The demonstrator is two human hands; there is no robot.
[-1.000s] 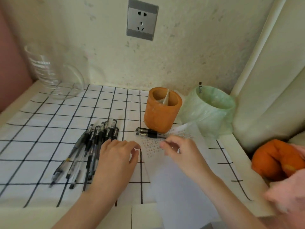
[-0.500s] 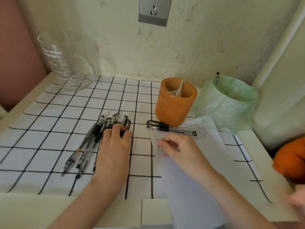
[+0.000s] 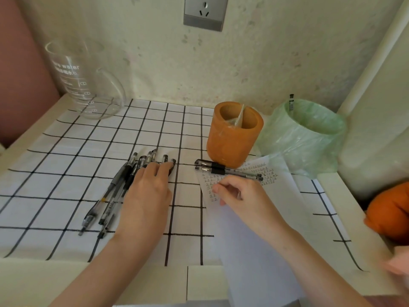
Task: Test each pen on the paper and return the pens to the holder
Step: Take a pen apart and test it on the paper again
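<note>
A bundle of several black pens (image 3: 115, 191) lies on the checked cloth, left of centre. My left hand (image 3: 147, 196) rests flat over the bundle's right side, fingertips at the caps. Two more capped pens (image 3: 228, 170) lie side by side across the top of the white paper (image 3: 261, 229), just in front of the orange holder (image 3: 232, 138). The holder has a divider and no pens standing in it. My right hand (image 3: 241, 196) rests on the paper below those two pens, fingers curled, holding nothing that I can see. Small marks cover the paper's top part.
A clear glass measuring jug (image 3: 81, 80) stands at the back left. A small bin lined with a green bag (image 3: 307, 134) stands right of the holder, one pen sticking out of it. An orange object (image 3: 391, 213) lies off the table's right edge. A wall socket (image 3: 204, 13) is above.
My left hand has slid forward along the pen bundle, from its middle up to the caps. My right hand stays on the paper. The view has tilted downward.
</note>
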